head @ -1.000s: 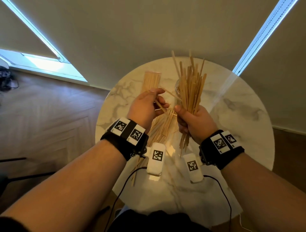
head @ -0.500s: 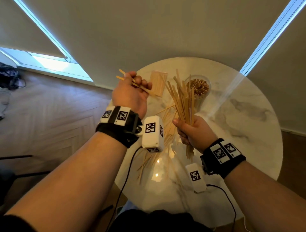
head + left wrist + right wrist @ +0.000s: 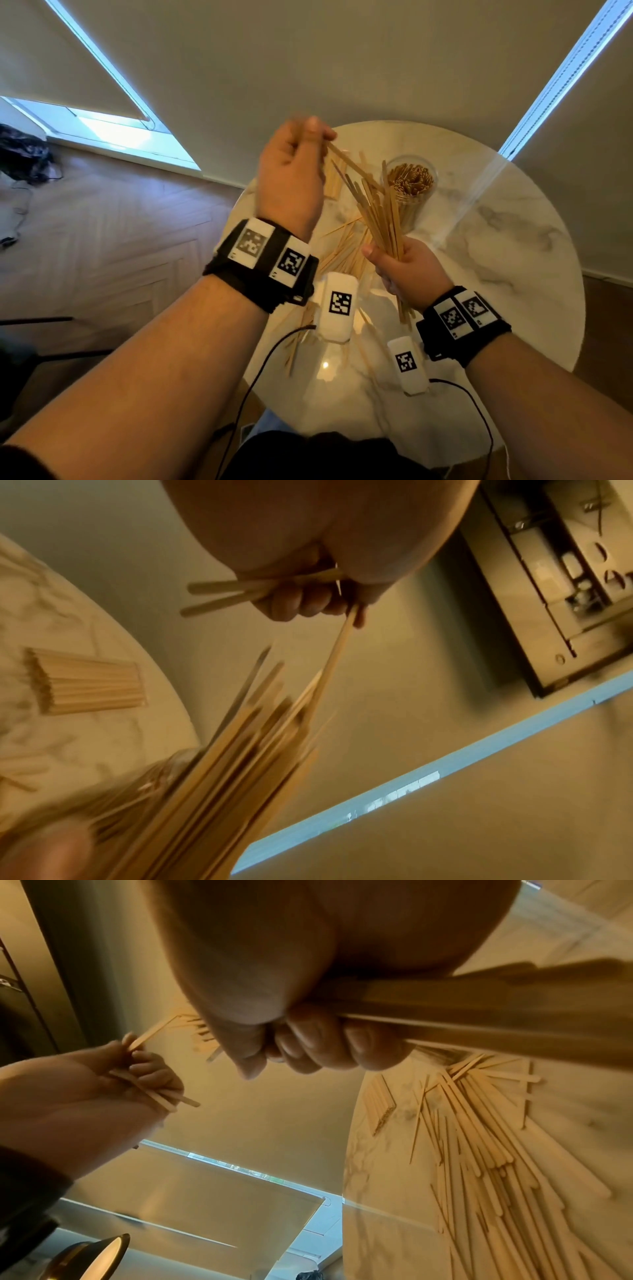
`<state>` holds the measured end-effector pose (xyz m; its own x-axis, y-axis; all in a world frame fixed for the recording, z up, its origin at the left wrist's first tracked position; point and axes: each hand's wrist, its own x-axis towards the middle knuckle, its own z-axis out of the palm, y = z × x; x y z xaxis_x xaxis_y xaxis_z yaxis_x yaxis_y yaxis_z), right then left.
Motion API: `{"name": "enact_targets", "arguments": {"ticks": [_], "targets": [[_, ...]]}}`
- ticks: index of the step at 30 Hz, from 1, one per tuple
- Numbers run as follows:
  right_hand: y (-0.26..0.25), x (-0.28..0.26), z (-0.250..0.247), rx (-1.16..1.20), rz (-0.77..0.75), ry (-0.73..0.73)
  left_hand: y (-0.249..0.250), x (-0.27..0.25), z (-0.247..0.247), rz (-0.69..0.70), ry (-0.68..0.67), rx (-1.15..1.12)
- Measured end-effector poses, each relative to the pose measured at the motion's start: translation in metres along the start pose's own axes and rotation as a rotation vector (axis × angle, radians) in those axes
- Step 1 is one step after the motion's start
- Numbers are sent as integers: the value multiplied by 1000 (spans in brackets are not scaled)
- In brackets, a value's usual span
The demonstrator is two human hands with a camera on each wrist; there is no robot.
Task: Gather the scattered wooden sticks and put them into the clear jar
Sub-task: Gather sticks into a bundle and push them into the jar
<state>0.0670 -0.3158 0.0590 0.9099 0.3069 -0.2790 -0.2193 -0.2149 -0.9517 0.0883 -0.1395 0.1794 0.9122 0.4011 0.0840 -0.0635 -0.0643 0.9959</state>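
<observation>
Gripping a fat bundle (image 3: 380, 219) in the right hand (image 3: 409, 270), while the left hand (image 3: 291, 181) pinches a few sticks (image 3: 246, 591) above it. More lie loose on the table (image 3: 513, 274); jar (image 3: 409, 192) beyond looks nearly full, so cramming could spill them.

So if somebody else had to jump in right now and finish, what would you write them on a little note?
Left hand: raised above the table, pinching a few sticks.
Right hand: gripping a big bundle of sticks upright, just in front of the jar.
Jar: standing at the back of the round table, already holding many thin sticks.
Left to do: put both handfuls into the jar, then pick up the loose sticks lying scattered on the table. A neat stack of sticks also lies on the table to the left of the jar.
</observation>
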Motion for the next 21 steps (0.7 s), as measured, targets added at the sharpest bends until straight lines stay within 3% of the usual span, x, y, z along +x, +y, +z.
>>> {"name": "enact_targets", "arguments": {"ticks": [4, 10, 17, 21], "targets": [[-3, -2, -9, 100, 55, 27, 3, 14, -15, -92, 104, -240], [-26, 1, -7, 176, -20, 21, -26, -14, 10, -375, 2, -309], [-41, 9, 2, 146, -45, -26, -33, -18, 37, -519, 104, -474], [-44, 15, -2, -22, -119, -41, -29, -19, 36, -500, 16, -630]]}}
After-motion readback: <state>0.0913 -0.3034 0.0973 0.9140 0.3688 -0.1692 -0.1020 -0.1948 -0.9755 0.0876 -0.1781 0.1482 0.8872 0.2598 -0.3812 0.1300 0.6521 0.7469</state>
